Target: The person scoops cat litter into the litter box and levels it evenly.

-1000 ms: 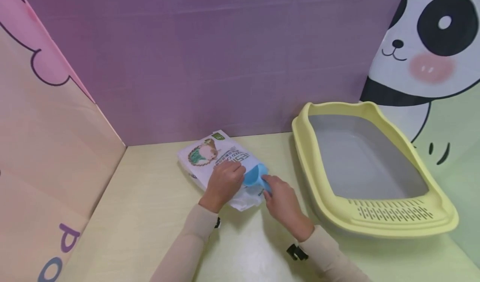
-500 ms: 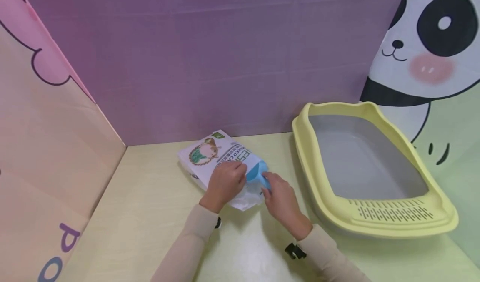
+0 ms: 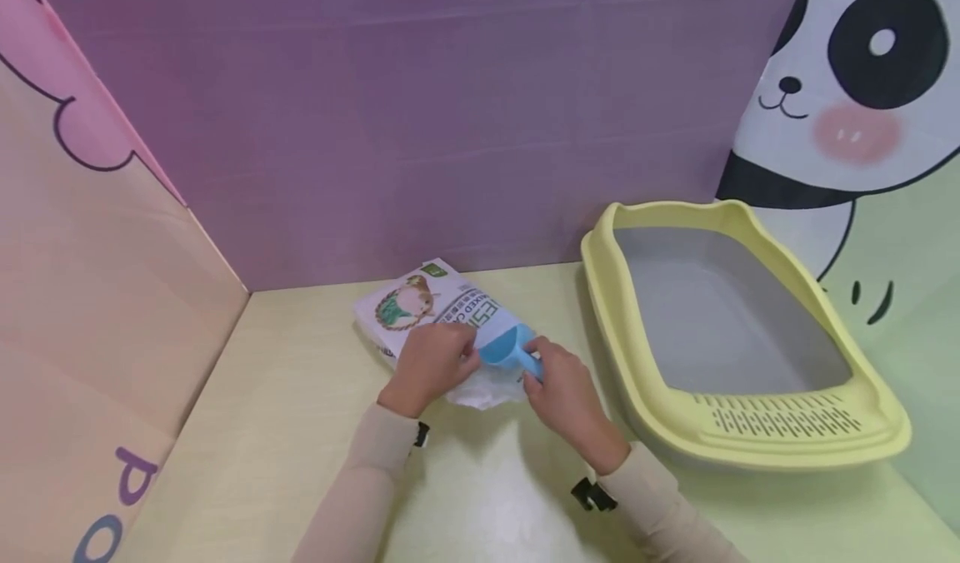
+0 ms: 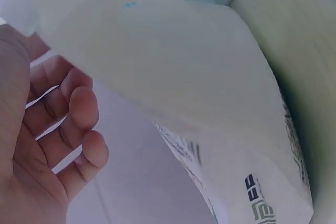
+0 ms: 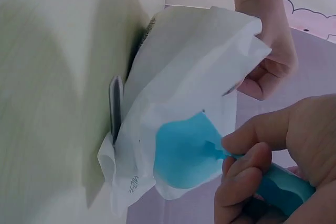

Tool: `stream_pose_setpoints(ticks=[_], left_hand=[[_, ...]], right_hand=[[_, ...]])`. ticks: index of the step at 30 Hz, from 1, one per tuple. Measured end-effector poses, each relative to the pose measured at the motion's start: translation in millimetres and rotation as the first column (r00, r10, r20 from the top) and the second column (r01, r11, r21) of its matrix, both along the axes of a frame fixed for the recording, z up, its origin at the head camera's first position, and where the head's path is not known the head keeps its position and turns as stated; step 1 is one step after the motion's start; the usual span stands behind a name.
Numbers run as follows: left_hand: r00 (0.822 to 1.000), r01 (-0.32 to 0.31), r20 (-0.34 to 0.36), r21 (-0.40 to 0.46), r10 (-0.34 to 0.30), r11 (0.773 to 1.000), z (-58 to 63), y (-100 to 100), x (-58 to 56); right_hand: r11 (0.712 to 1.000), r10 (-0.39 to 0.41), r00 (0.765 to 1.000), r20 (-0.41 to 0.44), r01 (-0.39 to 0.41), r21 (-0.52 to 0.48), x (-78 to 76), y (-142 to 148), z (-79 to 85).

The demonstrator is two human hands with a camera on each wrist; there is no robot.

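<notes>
A white printed bag (image 3: 487,317) with "MIXED CA" lettering and an animal picture lies on the table, its torn end towards me. My left hand (image 3: 435,363) pinches the edge of its opening; in the left wrist view the pale bag flap (image 4: 157,61) hides the thumb beside the curled fingers (image 4: 84,108). My right hand (image 3: 566,392) grips the handle of a blue scoop (image 3: 504,348). In the right wrist view the scoop's bowl (image 5: 184,153) is at the bag's mouth, overlapping the white film, with the thumb and fingers round the handle.
A yellow-rimmed litter tray (image 3: 630,355) with a grey inside and slotted front ledge stands to the right. A purple wall (image 3: 420,130) rises close behind the bag. A narrow grey-and-white piece (image 5: 116,106) sits beside the bag in the right wrist view.
My left hand has shifted a little to the left. The scoop's bowl has turned and moved slightly left over the bag's open end. The tray stands in the same place.
</notes>
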State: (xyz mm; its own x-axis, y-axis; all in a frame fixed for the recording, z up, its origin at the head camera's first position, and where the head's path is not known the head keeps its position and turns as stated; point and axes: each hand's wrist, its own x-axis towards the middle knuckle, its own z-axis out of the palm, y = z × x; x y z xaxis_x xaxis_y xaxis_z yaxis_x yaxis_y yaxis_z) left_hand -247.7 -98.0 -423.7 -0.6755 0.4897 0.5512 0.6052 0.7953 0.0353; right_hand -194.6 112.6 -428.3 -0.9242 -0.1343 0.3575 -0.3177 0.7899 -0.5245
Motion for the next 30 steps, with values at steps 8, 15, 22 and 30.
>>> stream_pose_setpoints(ticks=[8,15,22,30], left_hand=[[0.999,0.002,-0.052,0.024,-0.001,1.000,4.1,-5,0.1],[0.998,0.018,-0.060,0.029,-0.016,0.999,4.2,-5,-1.0],[0.997,0.028,-0.066,0.030,-0.026,0.999,2.7,-5,-2.3],[0.999,0.026,-0.044,0.026,-0.025,0.999,5.1,-3,-0.5]], right_hand=[[0.994,-0.013,0.998,-0.060,0.020,0.109,1.6,1,8.8],[0.978,0.005,0.998,-0.066,0.009,0.206,1.4,5,19.6],[0.951,0.023,1.000,0.012,-0.025,0.309,0.9,8,30.8],[0.931,0.034,0.990,0.140,-0.083,0.355,-2.3,11,48.0]])
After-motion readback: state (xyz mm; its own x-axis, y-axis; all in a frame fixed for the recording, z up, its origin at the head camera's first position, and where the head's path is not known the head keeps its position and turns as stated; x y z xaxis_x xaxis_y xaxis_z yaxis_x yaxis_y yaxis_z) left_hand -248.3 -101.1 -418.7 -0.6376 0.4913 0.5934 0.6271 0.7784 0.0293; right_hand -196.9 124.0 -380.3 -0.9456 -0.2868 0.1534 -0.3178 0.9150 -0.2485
